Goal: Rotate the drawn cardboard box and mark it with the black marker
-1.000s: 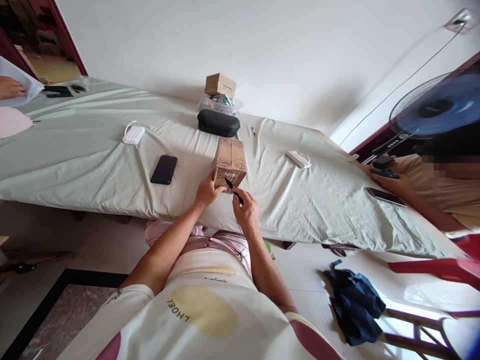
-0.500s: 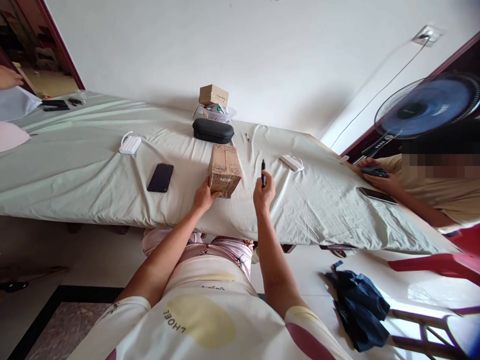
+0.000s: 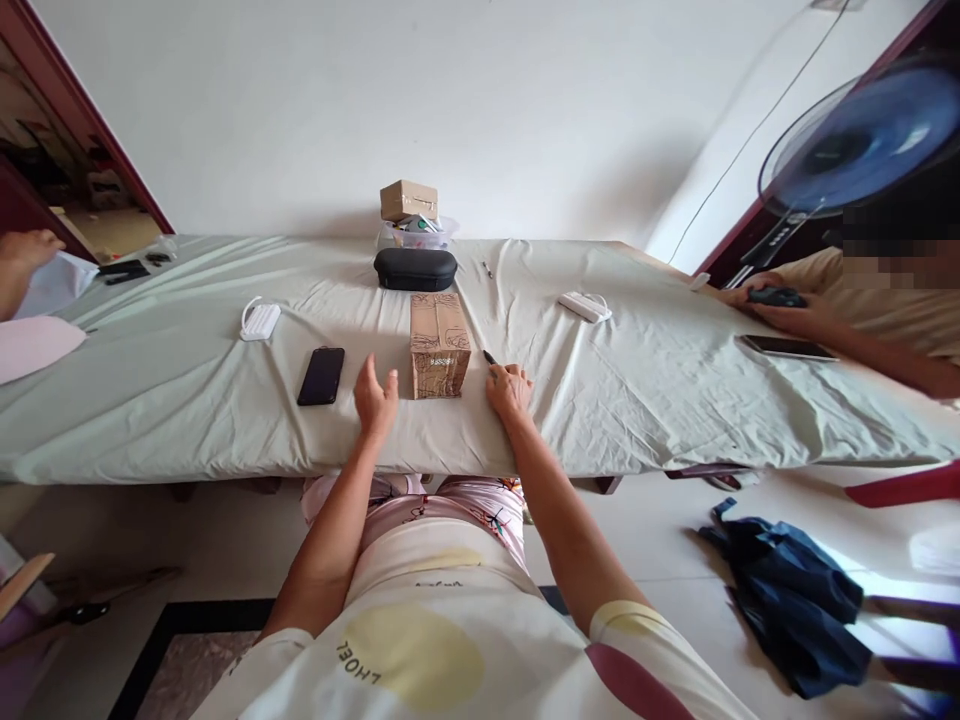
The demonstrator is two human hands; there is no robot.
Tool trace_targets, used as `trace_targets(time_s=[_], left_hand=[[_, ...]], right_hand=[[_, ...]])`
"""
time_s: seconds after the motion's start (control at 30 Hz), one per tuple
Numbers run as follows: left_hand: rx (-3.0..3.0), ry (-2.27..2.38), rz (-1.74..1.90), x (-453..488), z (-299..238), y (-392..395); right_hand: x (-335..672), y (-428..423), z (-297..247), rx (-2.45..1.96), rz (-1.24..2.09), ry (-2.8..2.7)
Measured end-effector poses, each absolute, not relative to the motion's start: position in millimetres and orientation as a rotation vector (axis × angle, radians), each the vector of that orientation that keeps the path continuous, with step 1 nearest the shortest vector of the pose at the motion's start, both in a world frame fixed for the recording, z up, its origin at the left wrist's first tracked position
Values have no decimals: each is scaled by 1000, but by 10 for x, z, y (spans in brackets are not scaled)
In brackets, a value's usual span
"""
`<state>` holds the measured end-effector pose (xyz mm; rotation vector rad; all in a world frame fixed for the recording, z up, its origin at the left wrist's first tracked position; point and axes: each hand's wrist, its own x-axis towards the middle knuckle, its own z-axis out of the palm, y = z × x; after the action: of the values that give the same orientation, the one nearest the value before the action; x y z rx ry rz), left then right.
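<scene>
A brown cardboard box (image 3: 439,345) with dark drawings stands on the cloth in front of me. My left hand (image 3: 376,396) is just left of it, open and apart from it, thumb up. On the box's right, my right hand (image 3: 511,388) rests low on the cloth, its fingers closed round a black pen (image 3: 490,357). Only one end of the pen shows past the fingers. A dark phone (image 3: 321,377) lies to the left of my left hand.
Behind the box are a black zip case (image 3: 415,269) and a clear plastic basket (image 3: 417,238) with a small carton (image 3: 409,200) on it. White power banks (image 3: 261,321) lie on both sides. At the right, another person's hands (image 3: 787,305) hold a dark object; a fan (image 3: 855,150) spins behind.
My left hand has let go of the box and moved left, opening. My right hand has lowered the pen from upright down to the cloth beside the box.
</scene>
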<state>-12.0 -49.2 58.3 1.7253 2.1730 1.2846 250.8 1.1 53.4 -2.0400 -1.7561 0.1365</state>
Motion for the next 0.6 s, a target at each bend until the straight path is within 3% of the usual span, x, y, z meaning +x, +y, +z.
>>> trace_targets(time_s=[0.27, 0.6], left_hand=[[1335, 2818, 892, -1036, 691, -632], [1286, 2826, 561, -1098, 505, -591]], right_hand=[[2517, 26, 513, -1984, 142, -1732], [2536, 14, 529, -1995, 178, -1673]])
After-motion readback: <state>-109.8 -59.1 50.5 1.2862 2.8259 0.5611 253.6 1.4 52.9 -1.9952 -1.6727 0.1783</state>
